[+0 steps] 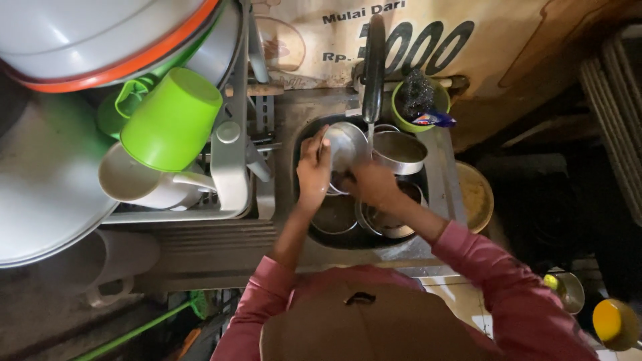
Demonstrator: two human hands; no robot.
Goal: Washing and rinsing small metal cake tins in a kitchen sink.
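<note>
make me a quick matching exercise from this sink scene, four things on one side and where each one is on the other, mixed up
Things:
1. green mug
2. steel plate
3. dark scrubber
4. yellow cup

Places:
A. in the small green bowl behind the sink
B. low at the right edge of the view
C. upside down on the drying rack, left of the sink
D. under the tap, held by the left hand, with the right hand against it

Pairs: 1-C, 2-D, 3-A, 4-B

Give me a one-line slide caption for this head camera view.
Left hand holds a steel plate under the tap while the right hand scrubs it over a sink of metal bowls.
</note>
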